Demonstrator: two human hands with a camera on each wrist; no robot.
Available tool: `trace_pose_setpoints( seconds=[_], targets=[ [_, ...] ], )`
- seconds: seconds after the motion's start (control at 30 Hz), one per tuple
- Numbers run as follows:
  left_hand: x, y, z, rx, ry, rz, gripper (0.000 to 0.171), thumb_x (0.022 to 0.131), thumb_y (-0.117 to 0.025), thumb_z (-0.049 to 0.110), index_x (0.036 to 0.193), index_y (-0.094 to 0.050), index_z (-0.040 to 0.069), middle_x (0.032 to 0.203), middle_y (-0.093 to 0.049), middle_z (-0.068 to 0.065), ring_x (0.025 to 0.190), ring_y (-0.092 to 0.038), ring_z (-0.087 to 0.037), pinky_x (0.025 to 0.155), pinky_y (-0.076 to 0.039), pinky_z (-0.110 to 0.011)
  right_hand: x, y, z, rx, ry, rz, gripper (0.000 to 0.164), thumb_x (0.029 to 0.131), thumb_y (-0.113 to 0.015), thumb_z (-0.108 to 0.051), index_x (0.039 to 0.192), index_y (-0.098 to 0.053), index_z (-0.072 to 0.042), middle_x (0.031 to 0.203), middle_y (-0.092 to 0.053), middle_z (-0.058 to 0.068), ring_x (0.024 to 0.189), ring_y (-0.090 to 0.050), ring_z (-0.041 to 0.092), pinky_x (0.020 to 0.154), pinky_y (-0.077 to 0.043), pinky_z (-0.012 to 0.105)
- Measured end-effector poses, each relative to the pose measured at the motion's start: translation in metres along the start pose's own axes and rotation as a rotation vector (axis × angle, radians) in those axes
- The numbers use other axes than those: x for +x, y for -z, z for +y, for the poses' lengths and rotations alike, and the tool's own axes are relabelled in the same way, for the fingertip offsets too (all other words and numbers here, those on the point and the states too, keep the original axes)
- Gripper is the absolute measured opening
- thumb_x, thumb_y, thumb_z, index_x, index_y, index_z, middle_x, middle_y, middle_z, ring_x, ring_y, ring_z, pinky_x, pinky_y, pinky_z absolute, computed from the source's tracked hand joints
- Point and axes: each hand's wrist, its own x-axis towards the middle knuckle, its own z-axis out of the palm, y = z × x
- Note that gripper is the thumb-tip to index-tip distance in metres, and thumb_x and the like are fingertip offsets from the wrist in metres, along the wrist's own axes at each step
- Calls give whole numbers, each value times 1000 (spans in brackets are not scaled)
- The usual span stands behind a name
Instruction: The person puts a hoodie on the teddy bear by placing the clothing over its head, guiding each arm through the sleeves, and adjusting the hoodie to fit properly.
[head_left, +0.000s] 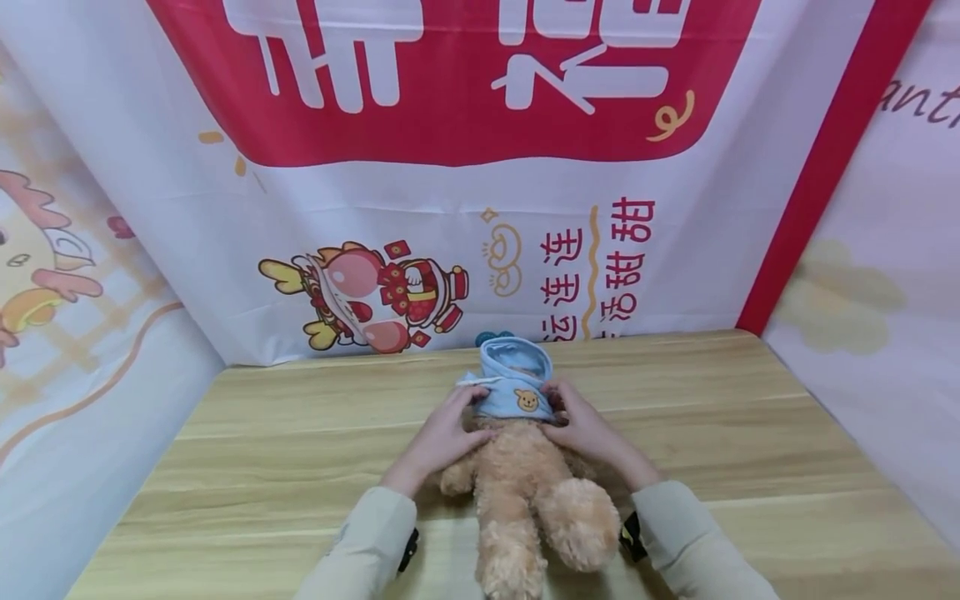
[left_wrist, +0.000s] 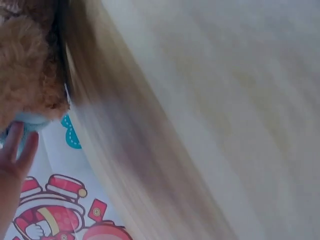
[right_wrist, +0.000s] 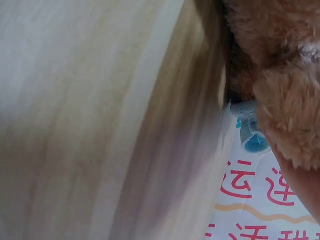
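A tan teddy bear [head_left: 517, 467] lies on its back on the table, legs toward me. Its head is hidden by a light blue doll hoodie [head_left: 498, 400] with a bear-face patch, bunched at the upper end, its round opening facing up. My left hand [head_left: 450, 433] grips the hoodie's left side, thumb against the fur below the hem. On the opposite side, my right hand [head_left: 588, 425] holds the hoodie's edge, its thumb also by the hem. Two fingers of the left hand show against the blue cloth in the left wrist view; fur covers most of the right hand in its wrist view.
The wood-grain table [head_left: 300, 467] meets a white and red printed cloth [head_left: 450, 192] at the back, just past the hoodie. Printed panels stand on the left [head_left: 82, 275] and right [head_left: 885, 317]. Dark wrist straps show by both sleeves.
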Motion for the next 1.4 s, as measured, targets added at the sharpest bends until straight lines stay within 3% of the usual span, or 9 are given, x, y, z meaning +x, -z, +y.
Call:
trace_pose_setpoints(
  seconds=[0.2, 0.3, 0.53, 0.73, 0.87, 1.0, 1.13, 1.23, 1.4],
  targets=[
    [8, -8, 5, 103, 71, 55, 43, 77, -80, 22, 110, -54, 11, 107, -61, -5, 99, -58, -19, 89, -49, -39, 0, -1, 2, -3, 30, -6, 42, 85, -63, 0, 123, -47, 5, 109, -48, 20, 103, -51, 29, 86, -52, 39],
    [9, -9, 8, 187, 79, 75, 39, 75, -81, 24, 100, -54, 14, 91, -59, -2, 85, -55, -16, 91, -45, -43, -1, -3, 3, 16, 15, 11, 33, 84, -63, 1, 115, -52, 4, 109, -47, 20, 105, -51, 31, 90, -53, 42],
    [5, -8, 7, 365, -47, 144, 37, 70, -83, 25, 71, -48, 14, 65, -50, 3, 64, -50, -12, 104, -34, -64, -2, -4, 1, 23, -14, -4, 12, 85, -60, 0, 97, -61, 1, 108, -43, 19, 108, -50, 36, 89, -50, 41],
    [-4, -1, 9, 403, -46, 145, 25, 74, -80, 29, 77, -58, 16, 83, -58, 0, 85, -60, -19, 103, -36, -61, -1, 0, -8, -65, -30, 3, 11, 84, -65, -6, 94, -65, -4, 106, -46, 16, 99, -48, 28, 85, -47, 36],
    [-5, 4, 10, 482, -146, 185, 19, 77, -79, 30, 79, -65, 18, 106, -62, -6, 102, -59, -26, 97, -44, -51, 7, 4, -23, -195, 3, 109, 10, 83, -69, -10, 92, -67, -7, 103, -53, 15, 95, -54, 28, 82, -50, 39],
    [-4, 5, 9, 448, -245, 168, 19, 79, -77, 23, 83, -63, 13, 117, -63, -9, 109, -61, -27, 95, -49, -44, 19, 4, -38, -273, 72, 161, 16, 90, -59, -5, 103, -66, -1, 106, -62, 18, 100, -61, 32, 87, -52, 45],
    [-3, 5, 14, 248, -106, 86, 28, 89, -67, 27, 110, -60, 9, 120, -63, -9, 113, -60, -26, 96, -49, -41, 27, 1, -42, -337, 86, 152, 25, 94, -51, 0, 113, -67, 0, 109, -67, 17, 104, -63, 31, 90, -52, 45],
    [-2, 5, 18, 167, 6, 72, 37, 94, -60, 29, 124, -56, 9, 124, -61, -11, 118, -58, -26, 99, -48, -43, 30, 1, -44, -358, 44, 143, 26, 94, -53, -2, 113, -70, -6, 104, -69, 13, 97, -65, 28, 83, -53, 41],
    [0, 3, 20, 187, 24, 126, 28, 91, -63, 24, 114, -61, 9, 117, -62, -10, 112, -61, -26, 95, -50, -42, 34, 1, -47, -369, -56, 120, 25, 94, -56, -6, 112, -71, -14, 99, -69, 9, 87, -63, 21, 72, -51, 31]
  ],
)
